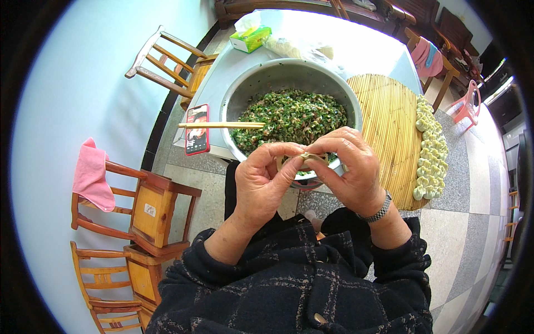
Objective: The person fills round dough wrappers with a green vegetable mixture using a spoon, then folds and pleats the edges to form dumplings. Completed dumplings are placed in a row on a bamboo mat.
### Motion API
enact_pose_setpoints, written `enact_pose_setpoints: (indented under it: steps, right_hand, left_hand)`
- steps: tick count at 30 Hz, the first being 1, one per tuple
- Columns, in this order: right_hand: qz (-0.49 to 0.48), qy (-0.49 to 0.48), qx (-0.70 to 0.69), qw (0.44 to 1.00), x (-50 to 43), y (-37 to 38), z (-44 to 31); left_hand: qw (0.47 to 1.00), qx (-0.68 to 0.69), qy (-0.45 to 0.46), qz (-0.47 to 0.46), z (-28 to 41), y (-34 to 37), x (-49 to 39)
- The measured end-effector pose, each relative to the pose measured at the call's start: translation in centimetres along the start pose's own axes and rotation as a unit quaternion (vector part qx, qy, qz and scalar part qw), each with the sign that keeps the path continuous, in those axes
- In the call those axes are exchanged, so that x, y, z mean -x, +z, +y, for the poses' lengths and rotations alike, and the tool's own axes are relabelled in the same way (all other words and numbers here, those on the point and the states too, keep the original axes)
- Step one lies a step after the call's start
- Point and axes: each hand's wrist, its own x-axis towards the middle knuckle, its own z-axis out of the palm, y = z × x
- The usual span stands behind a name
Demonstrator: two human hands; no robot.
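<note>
Between both hands is a dumpling wrapper (309, 157), pinched together at its middle edge over the near rim of a large metal basin (226, 109). My left hand (267, 179) grips its left side with thumb and forefinger. On the other side, my right hand (349, 167) holds the dough with thumb and fingertips; a metal watch is on that wrist. The fingers hide most of the wrapper and whatever lies inside it. Chopped green filling (292, 110) fills the lower part of the basin. Wooden chopsticks (221, 125) lie across its left rim.
Right of the basin, a round reed tray (384, 137) carries rows of pleated dumplings (431, 154) along its right edge. A phone (197, 142) lies under the chopsticks. Behind stand a tissue box (251, 39) and a plastic bag (288, 46). Wooden chairs (152, 208) stand at left.
</note>
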Motion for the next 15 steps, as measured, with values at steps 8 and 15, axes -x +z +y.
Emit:
enact_pose_setpoints:
  steps: [8, 15]
  right_hand:
    - [-0.021, -0.003, -0.033, 0.999, -0.12, -0.23, -0.13]
    - [0.014, -0.029, -0.007, 0.999, -0.4, -0.18, -0.66]
  left_hand:
    - [0.996, -0.067, 0.039, -0.04, 0.07, -0.44, -0.1]
    - [1.0, -0.002, 0.009, -0.01, 0.59, -0.47, 0.12]
